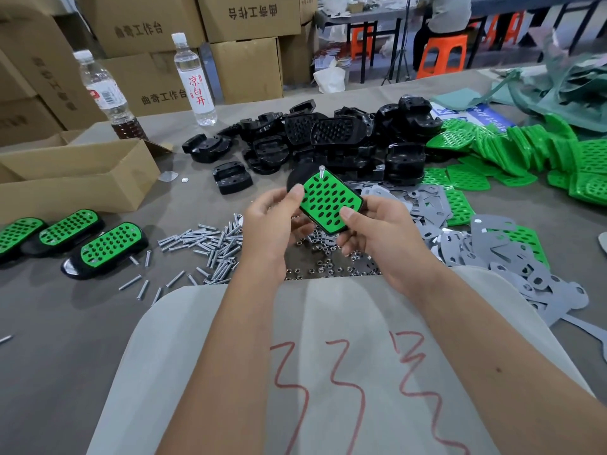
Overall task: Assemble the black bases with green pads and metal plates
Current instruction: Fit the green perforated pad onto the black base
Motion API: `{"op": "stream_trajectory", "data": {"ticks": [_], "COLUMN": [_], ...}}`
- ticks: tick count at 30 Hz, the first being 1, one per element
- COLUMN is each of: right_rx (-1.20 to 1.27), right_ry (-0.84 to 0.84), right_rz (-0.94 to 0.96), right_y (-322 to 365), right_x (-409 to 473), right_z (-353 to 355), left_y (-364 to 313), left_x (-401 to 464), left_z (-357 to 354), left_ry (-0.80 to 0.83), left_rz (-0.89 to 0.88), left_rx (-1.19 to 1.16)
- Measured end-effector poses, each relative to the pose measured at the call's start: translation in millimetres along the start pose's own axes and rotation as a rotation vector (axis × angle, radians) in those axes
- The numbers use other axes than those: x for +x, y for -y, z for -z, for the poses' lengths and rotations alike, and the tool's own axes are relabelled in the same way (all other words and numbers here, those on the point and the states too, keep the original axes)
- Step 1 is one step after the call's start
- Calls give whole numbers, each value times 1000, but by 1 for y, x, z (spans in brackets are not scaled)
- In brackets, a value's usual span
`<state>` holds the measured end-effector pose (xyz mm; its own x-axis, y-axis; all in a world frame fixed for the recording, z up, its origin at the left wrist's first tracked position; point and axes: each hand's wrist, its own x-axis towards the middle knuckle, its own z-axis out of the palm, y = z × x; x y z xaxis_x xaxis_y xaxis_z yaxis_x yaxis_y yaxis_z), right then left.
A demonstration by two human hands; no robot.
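- A small factory assembly workshop: the grey counter [49,323] carries bulk heaps of loose parts.
- A pile of black bases [328,136], green pads [512,149], grey metal plates [512,254], screws [210,241] and nuts [325,261] lie sorted by kind.
- Three finished pieces [69,238] sit in a row at the left.
- Printed shipping cartons [249,18] are stacked behind.
- Orange plastic stools [443,57] stand at another bench, where a person sits.

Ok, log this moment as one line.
hands: both hold black base with green pad | screw upright at far end | three finished units left
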<state>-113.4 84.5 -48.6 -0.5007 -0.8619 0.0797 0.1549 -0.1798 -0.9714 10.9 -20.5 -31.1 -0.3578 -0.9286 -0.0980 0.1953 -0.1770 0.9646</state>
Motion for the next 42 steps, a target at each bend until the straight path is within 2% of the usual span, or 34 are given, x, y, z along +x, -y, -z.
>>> {"op": "stream_trajectory", "data": {"ticks": [4, 7, 10, 12, 16, 18, 22, 24, 33, 42], "right_rx": [-15, -18, -44, -74, -135, -146, -65, -19, -3, -15], "right_ry": [9, 38, 39, 46, 83, 91, 114, 114, 88, 64], "right_rz": [-16, -16, -23, -31, -33, -46, -38, -38, -80, -86], "right_y": [1, 0, 0, 0, 1, 2, 4, 5, 7, 6], "right_x": [0, 0, 0, 0, -1, -2, -4, -4, -4, -3], "right_z": [0, 0, 1, 2, 2, 2, 4, 4, 6, 6], "left_y": [0, -1, 3, -2, -10, -9, -15, -18, -9, -7], "left_x": [-3, -1, 2, 0, -6, -8, -9, -7, -6, 0], "left_z": [1, 6, 8, 8, 5, 4, 8, 11, 12, 12], "left_ry": [15, 11, -54, -43, 120, 136, 218, 223, 193, 165], "left_rz": [-49, -24, -185, -293, -139, -83, 50, 58, 13, 13], "left_rx": [69, 103, 343, 357, 218, 194, 1, -47, 132, 177]}}
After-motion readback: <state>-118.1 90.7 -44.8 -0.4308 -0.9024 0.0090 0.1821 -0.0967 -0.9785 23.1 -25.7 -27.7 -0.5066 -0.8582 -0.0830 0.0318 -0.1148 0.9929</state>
